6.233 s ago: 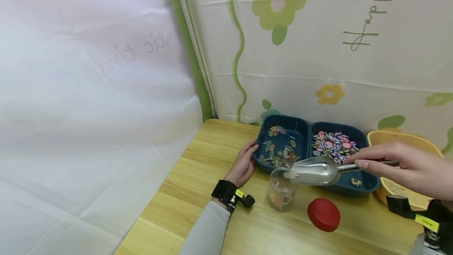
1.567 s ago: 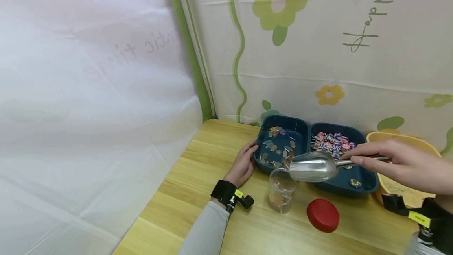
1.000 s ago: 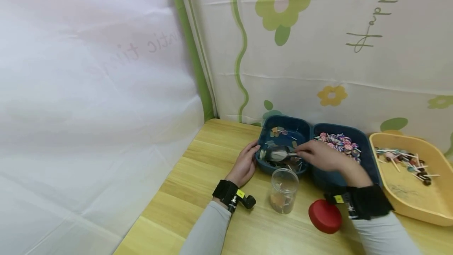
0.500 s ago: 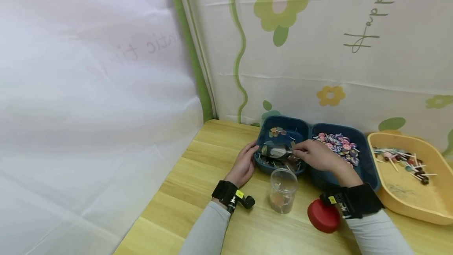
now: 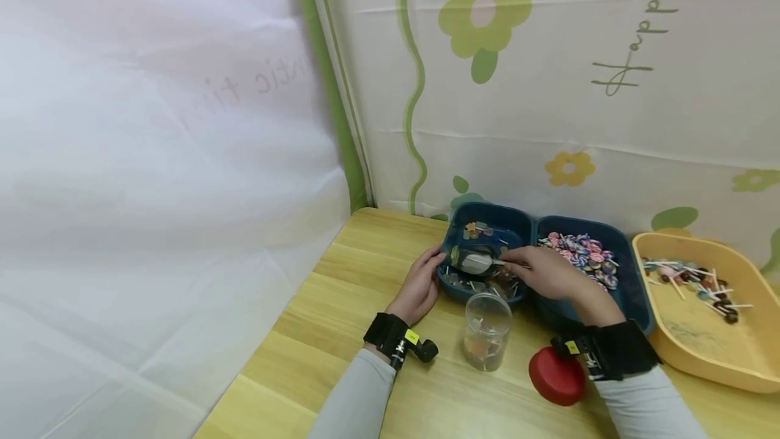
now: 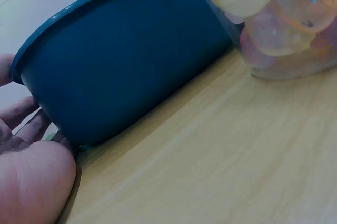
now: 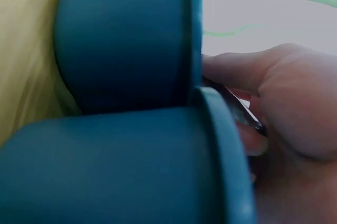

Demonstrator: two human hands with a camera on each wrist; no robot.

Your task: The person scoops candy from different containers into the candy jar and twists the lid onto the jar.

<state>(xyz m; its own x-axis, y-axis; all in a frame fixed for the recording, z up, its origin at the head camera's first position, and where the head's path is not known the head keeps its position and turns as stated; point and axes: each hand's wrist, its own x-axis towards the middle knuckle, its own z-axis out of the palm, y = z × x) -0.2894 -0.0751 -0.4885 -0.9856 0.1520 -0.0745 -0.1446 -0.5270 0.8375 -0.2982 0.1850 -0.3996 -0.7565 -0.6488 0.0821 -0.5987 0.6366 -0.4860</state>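
My left hand (image 5: 418, 286) holds the left end of a dark blue two-compartment tray (image 5: 527, 225), fingers at its rim. In the left wrist view, fingers (image 6: 21, 113) rest against the tray's outer end. My right hand (image 5: 545, 273) pinches the handle of a metal scoop (image 5: 475, 261), whose bowl lies low inside the left compartment among small translucent candy-like pieces (image 5: 478, 230). The right wrist view shows the thumb (image 7: 237, 71) over the handle, partly behind the tray walls. A clear plastic jar (image 5: 487, 330) with some of these pieces stands uncapped before the tray.
A round red lid (image 5: 557, 376) lies right of the jar, under my right wrist's camera. Colourful lollipop-like swirls (image 5: 581, 256) fill part of the right compartment. A yellow tray (image 5: 719, 351) with stick lollipops stands at the right. A patterned curtain (image 5: 518, 120) hangs behind the table.
My right hand has brought the scoop from the jar's mouth left into the tray's left compartment, where it lately shifts only slightly. The left hand and jar stay in place.
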